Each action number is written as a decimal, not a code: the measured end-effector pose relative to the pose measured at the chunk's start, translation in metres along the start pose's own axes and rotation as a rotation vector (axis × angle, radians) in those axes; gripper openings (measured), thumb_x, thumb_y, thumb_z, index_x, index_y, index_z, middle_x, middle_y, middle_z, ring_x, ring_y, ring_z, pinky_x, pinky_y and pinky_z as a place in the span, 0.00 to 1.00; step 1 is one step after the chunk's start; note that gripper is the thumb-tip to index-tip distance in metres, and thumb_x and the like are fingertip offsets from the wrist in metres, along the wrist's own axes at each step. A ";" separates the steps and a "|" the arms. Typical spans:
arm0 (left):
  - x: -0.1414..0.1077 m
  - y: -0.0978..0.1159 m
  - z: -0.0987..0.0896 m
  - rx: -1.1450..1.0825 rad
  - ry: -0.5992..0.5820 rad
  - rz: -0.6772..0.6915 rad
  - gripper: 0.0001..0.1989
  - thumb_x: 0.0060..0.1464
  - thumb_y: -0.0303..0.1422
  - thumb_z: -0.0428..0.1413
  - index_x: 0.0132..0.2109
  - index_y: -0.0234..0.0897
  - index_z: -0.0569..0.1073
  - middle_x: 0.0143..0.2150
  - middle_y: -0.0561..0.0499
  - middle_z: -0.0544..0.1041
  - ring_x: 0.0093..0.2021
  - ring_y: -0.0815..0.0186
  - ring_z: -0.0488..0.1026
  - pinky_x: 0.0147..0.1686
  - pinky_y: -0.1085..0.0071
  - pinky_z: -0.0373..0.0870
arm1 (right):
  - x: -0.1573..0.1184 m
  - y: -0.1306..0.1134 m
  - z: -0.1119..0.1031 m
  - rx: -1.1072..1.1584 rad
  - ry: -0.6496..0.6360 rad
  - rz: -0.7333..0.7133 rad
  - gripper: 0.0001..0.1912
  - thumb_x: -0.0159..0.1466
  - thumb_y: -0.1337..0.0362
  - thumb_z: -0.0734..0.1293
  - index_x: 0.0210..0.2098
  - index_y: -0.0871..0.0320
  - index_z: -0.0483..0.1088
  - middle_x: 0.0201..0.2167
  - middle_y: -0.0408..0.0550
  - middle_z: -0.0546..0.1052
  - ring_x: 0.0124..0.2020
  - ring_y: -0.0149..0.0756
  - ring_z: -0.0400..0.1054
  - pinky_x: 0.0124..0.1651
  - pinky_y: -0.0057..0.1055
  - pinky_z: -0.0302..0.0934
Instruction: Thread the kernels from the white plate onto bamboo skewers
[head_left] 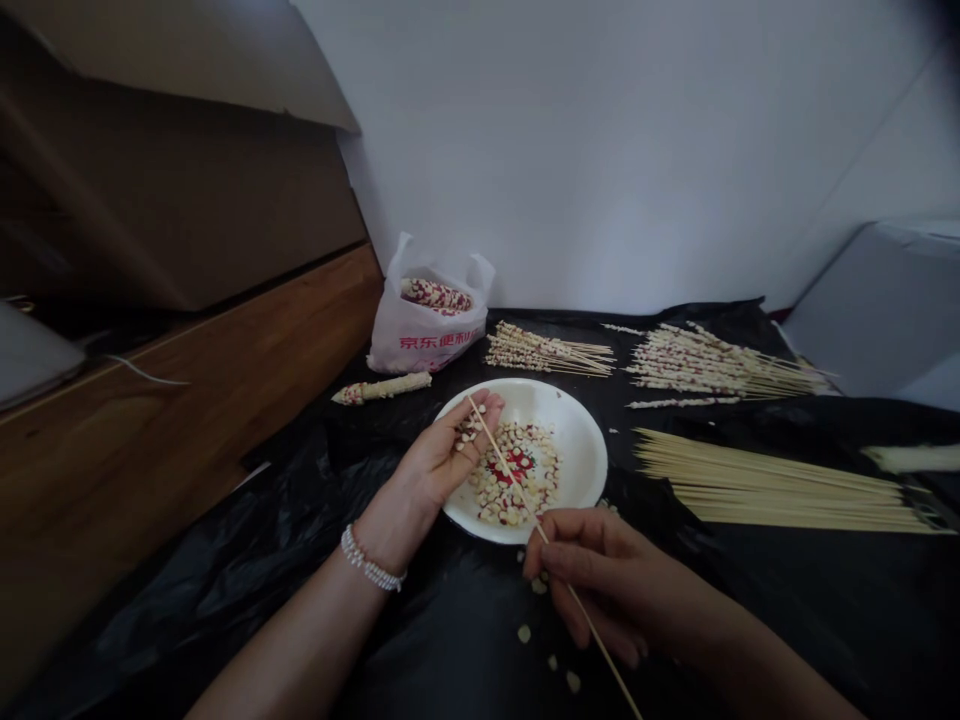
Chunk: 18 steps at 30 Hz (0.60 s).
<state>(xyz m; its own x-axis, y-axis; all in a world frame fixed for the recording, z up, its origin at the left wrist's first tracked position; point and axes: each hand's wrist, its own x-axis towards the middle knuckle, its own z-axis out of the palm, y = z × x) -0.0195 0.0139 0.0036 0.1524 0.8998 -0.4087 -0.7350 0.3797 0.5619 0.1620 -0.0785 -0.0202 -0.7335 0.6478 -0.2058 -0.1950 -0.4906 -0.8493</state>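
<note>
Kernels (469, 428) of red-and-white corn lay in the cupped left hand (439, 455), palm up over the enamel bowl (589, 460), in the head view. The right hand (592, 570) pinched a bamboo skewer (507, 474), its upper end at the left fingers. Loose corn kernels (504, 515) lay in the bowl, beside a partly stripped cob (386, 388) and near a plastic bag (427, 335) of corn.
</note>
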 end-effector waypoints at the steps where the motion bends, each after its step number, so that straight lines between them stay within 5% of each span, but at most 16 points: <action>1: 0.002 0.001 -0.002 0.006 0.002 -0.016 0.26 0.51 0.10 0.42 0.52 0.31 0.70 0.48 0.43 0.77 0.46 0.67 0.77 0.44 0.76 0.74 | 0.000 0.000 0.000 -0.004 0.007 0.003 0.15 0.64 0.53 0.64 0.37 0.60 0.69 0.17 0.37 0.73 0.08 0.18 0.54 0.09 0.15 0.40; 18: 0.001 -0.001 -0.001 0.042 0.020 0.102 0.18 0.49 0.11 0.52 0.45 0.29 0.74 0.53 0.39 0.74 0.49 0.65 0.75 0.45 0.77 0.74 | 0.002 0.009 0.000 0.013 0.058 0.052 0.16 0.63 0.51 0.64 0.37 0.60 0.68 0.16 0.37 0.72 0.07 0.18 0.52 0.09 0.16 0.38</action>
<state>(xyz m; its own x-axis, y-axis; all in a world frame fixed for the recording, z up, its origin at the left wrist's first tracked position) -0.0189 0.0139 0.0020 0.0646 0.9300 -0.3618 -0.7179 0.2951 0.6305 0.1585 -0.0817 -0.0284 -0.7041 0.6536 -0.2775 -0.1661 -0.5315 -0.8306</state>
